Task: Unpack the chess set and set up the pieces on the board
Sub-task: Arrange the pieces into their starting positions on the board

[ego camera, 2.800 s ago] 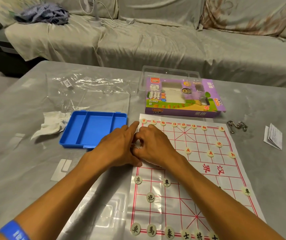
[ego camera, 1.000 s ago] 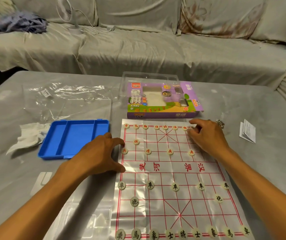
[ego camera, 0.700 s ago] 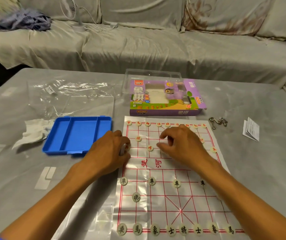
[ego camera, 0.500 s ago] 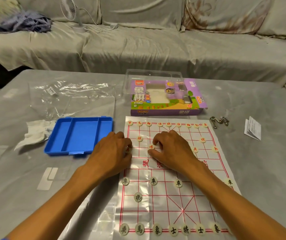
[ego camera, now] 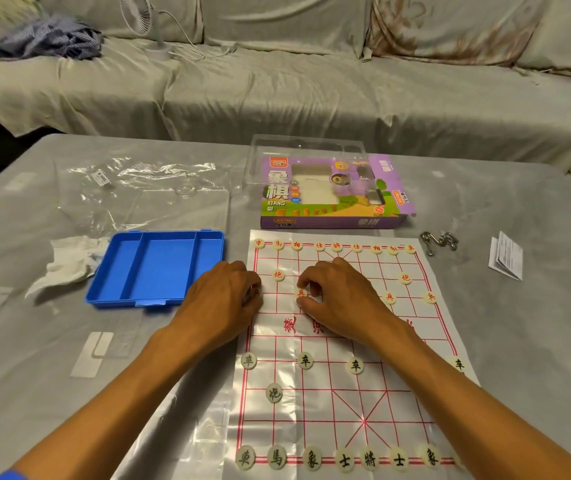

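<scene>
On the grey surface (ego camera: 519,341) the board (ego camera: 343,403) lies flat, long axis running near to far, where the right hand (ego camera: 343,296) fingers pinch a red-marked piece (ego camera: 301,293) and the left hand (ego camera: 220,301) fingers curl over another red-marked piece (ego camera: 256,292) at its left edge.

A covered sofa (ego camera: 311,91) stands behind the grey table (ego camera: 519,341).
</scene>
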Demonstrator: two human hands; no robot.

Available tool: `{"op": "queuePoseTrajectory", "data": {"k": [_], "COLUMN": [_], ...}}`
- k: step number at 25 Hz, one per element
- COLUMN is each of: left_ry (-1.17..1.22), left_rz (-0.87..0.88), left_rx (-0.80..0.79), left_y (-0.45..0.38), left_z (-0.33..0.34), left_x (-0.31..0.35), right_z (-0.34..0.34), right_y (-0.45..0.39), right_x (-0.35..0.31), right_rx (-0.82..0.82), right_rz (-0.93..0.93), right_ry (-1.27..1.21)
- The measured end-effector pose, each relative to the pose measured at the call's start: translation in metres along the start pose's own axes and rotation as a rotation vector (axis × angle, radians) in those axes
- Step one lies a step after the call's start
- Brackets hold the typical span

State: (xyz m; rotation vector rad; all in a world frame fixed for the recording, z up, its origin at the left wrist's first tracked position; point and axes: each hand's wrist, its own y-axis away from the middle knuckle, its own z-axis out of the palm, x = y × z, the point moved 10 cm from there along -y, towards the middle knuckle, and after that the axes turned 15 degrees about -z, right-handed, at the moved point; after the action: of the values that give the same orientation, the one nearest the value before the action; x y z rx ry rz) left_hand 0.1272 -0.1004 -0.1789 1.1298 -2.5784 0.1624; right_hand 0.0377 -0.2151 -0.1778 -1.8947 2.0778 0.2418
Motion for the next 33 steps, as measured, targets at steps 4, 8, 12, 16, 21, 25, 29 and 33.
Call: {"op": "queuePoseTrajectory", "data": {"k": [4, 8, 12, 16, 21, 25, 29, 33], "left_ry": [0.024, 0.022, 0.014, 0.007, 0.030, -0.079, -0.254, -0.165], "left_rz": [0.001, 0.001, -0.009, -0.017, -0.053, -0.152, -0.427, -0.375], "left_rx": [0.008, 0.019, 0.030, 0.038, 0.047, 0.089, -0.001, 0.100], "left_y": [0.001, 0.002, 0.002, 0.003, 0.019, 0.037, 0.045, 0.049], "left_z": [-0.002, -0.003, -0.004, -0.005, -0.016, -0.037, -0.046, -0.049], "left_x": [0.000, 0.003, 0.003, 0.005, 0.010, -0.008, -0.080, -0.079], "right_z": [-0.001, 0.000, -0.002, -0.014, -0.033, -0.035, -0.036, -0.035], "right_y": [0.001, 0.001, 0.004, 0.021, 0.059, 0.085, 0.089, 0.092], "right_x": [-0.001, 0.000, 0.001, 0.001, 0.003, -0.007, -0.032, -0.049], "right_rx": [-0.004, 0.004, 0.035, 0.094, 0.126, 0.143, 0.159, 0.168], "right_rz": [-0.006, -0.001, 0.008, 0.022, 0.055, 0.060, 0.038, 0.027], "right_ry": [-0.014, -0.020, -0.031, -0.066, -0.075, -0.100, -0.110, -0.109]}}
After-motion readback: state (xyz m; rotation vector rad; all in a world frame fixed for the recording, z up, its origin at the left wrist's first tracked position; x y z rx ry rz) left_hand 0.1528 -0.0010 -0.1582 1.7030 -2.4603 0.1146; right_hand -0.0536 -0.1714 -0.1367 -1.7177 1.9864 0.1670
